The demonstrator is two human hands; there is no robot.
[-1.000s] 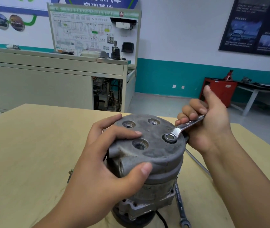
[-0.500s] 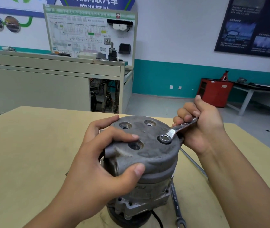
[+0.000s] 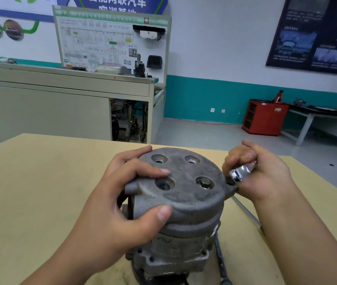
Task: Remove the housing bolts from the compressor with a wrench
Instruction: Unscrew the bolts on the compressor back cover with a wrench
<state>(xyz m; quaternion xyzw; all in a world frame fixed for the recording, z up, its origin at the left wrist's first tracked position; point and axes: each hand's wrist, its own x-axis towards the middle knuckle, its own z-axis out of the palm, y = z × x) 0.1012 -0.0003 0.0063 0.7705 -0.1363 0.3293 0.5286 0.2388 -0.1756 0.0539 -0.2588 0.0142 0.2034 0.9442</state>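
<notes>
Compressor (image 3: 186, 195) stands upright, left hand (image 3: 118, 212) clamped over its cap; right hand (image 3: 266, 178) grips the wrench (image 3: 242, 171) beside its rim.

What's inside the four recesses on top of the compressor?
A hex bolt head sits in the near-right recess. The two far recesses show shiny metal; the near-left recess is dark. Bolts there cannot be made out.
</notes>
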